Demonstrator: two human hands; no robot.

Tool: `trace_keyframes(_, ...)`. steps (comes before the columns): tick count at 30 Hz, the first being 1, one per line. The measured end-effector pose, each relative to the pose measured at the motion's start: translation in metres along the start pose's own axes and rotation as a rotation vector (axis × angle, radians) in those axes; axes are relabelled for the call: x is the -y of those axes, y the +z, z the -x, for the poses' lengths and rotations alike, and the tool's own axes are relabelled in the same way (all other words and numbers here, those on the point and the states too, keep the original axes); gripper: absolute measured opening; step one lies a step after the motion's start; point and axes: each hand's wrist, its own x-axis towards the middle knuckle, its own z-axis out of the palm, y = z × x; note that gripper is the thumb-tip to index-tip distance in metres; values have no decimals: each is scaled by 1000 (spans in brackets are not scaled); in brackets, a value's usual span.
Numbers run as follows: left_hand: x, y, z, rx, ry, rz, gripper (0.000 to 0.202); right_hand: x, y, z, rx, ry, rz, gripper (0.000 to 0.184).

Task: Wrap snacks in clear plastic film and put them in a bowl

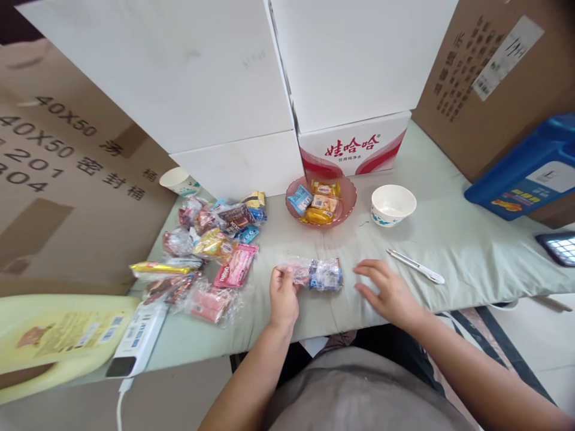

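Note:
My left hand [284, 298] pinches one end of a clear plastic-wrapped snack packet [326, 274] with a blue part, just above the cloth near the front edge. To its right, my right hand [390, 292] is apart from the packet, its fingers spread and nothing in them. Beyond the packet stands a pink glass bowl [345, 211] holding several wrapped snacks, yellow, blue and pale orange. A heap of wrapped snacks [211, 239] lies left of my left hand, with a pink wafer packet [237, 265] on its near side.
A white paper bowl [393, 205] and a white pen [415, 266] lie to the right. Farther right are a blue jug [530, 170] and a phone [557, 248]. White boxes [233, 161] wall the back. A power strip [139, 338] and yellow jug [63, 338] sit at left.

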Motion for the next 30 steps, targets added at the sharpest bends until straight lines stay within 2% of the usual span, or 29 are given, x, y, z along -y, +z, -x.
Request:
trace_keyframes(3,-1,-1,4,26,-80,88,36,28,30,-20,160,-125,-27,50)
trace_keyframes(4,-1,-3,4,34,-82,90,36,32,37,-25,194,-159,-1,50)
trace_keyframes(6,1,-12,1,31,-59,69,33,30,44,-31,218,-204,25,34)
trace_keyframes(8,4,-27,-7,-8,-7,-10,28,18,41,-29,157,-172,-15,23)
trace_keyframes(11,3,-52,-18,-109,187,-304,25,-6,23,-14,-12,-17,-84,21)
trace_keyframes(14,-9,-61,-18,-156,577,-678,29,-24,3,5,-100,110,-2,14)
trace_keyframes(15,-15,-59,-16,-111,707,-761,27,-26,-2,9,-116,127,45,14)
trace_keyframes(17,-24,-46,-12,84,871,-870,24,-24,-10,13,-170,133,122,19)
trace_keyframes(19,-28,-29,-10,291,896,-983,26,-16,-13,8,-246,115,140,24)
trace_keyframes(21,-29,-13,-11,402,849,-1134,32,-7,-11,-4,-253,68,103,27)
trace_keyframes(23,-28,-2,-13,449,807,-1255,34,-2,-6,-21,-154,4,75,34)
trace_keyframes(25,-30,3,-12,495,815,-1294,24,-2,0,-36,-8,-30,94,45)
trace_keyframes(27,-35,1,-3,553,881,-1279,14,-3,4,-44,136,-42,143,47)
trace_keyframes(30,-43,-14,25,723,932,-1260,21,0,-4,-36,329,-102,199,36)
